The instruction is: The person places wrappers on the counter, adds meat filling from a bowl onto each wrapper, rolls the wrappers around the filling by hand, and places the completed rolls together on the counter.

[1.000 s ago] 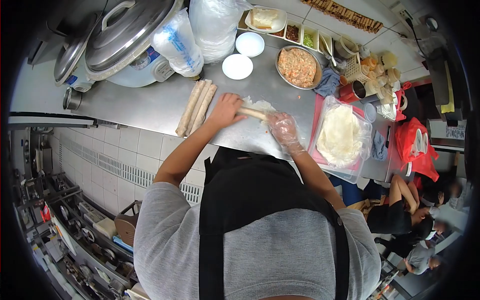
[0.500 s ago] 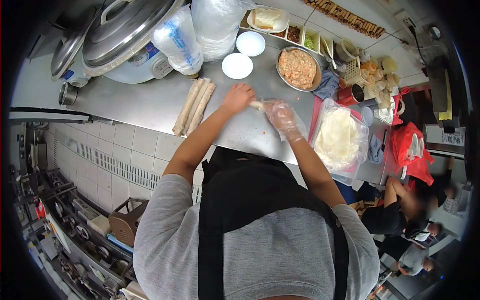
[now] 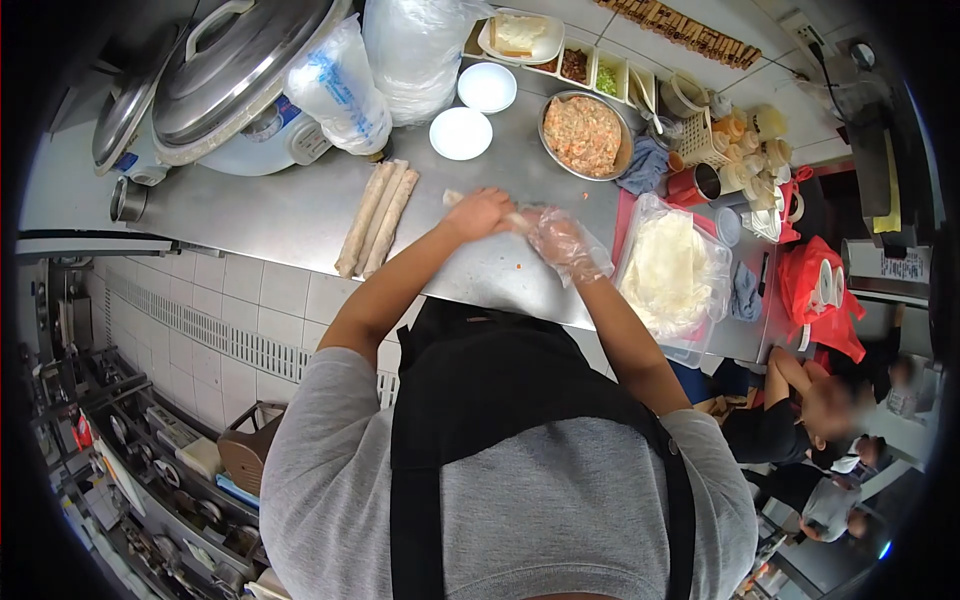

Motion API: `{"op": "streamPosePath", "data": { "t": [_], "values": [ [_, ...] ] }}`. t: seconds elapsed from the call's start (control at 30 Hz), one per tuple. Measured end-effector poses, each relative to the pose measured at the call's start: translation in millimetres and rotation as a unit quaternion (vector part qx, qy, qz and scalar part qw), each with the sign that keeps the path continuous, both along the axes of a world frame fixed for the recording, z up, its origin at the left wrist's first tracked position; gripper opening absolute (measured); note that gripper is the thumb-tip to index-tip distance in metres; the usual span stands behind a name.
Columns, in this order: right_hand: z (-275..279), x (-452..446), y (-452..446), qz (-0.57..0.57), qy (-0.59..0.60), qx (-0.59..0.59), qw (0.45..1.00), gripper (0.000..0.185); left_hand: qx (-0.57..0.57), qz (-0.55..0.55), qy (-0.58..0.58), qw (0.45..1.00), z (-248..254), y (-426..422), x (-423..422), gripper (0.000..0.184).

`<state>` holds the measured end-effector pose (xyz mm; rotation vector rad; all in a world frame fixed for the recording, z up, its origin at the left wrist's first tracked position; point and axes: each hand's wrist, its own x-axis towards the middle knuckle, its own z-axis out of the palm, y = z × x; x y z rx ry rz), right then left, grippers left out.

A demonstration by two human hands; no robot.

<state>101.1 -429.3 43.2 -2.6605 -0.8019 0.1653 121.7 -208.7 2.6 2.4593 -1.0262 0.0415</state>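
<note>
Over the metal counter, my bare left hand (image 3: 482, 214) is closed over a pale filled roll (image 3: 453, 198), whose end sticks out past the fingers on the left. My right hand (image 3: 562, 242), in a clear plastic glove, grips the same roll near its right end; the fingers partly hide it. Several similar finished rolls (image 3: 377, 220) lie side by side to the left of my hands. Beyond my right hand stands a metal bowl (image 3: 628, 150) of orange-flecked filling (image 3: 585, 135). Thin pale wrapper sheets (image 3: 665, 270) are stacked in a plastic-lined container to the right.
Two white bowls (image 3: 461, 134) stand behind my hands. Large lidded cookers (image 3: 240, 85) and plastic bags (image 3: 345, 95) fill the back left. A blue cloth (image 3: 645, 165), a red cup (image 3: 693, 185) and bottles crowd the right. Other people (image 3: 800, 420) are at the far right.
My left hand is flatter over the roll and closer to my right hand, and more of the roll shows to its left. The whole view has shifted slightly.
</note>
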Motion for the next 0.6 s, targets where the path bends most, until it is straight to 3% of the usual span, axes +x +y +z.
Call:
{"op": "streamPosePath", "data": {
  "t": [0.17, 0.23, 0.3, 0.47, 0.53, 0.57, 0.6],
  "values": [
    [-1, -18, -18, 0.010, 0.042, 0.077, 0.996, 0.040, 0.032, 0.003, -0.016, 0.999, 16, 0, -4, 0.036],
    [10, -25, -28, -0.107, 0.022, 0.106, 0.988, 0.042, 0.034, 0.029, -0.020, 0.999, 14, -3, 5, 0.037],
    [-3, -33, -43, -0.135, 0.024, 0.148, 0.979, 0.042, 0.045, 0.115, -0.051, 0.991, 11, -12, 12, 0.040],
    [-21, -41, -61, -0.204, 0.098, 0.229, 0.947, 0.040, 0.041, 0.036, -0.026, 0.998, 21, -44, -4, 0.046],
    [-28, -45, -60, -0.318, 0.256, 0.324, 0.853, 0.027, 0.040, -0.009, -0.033, 0.999, 20, -63, -9, 0.048],
    [-31, -43, -61, -0.321, 0.254, 0.324, 0.853, 0.027, 0.043, -0.005, -0.018, 0.999, 19, -75, -10, 0.045],
    [-32, -39, -61, -0.159, 0.007, 0.189, 0.969, 0.022, 0.045, -0.002, -0.003, 0.999, 13, -84, -11, 0.041]
  ]
}}
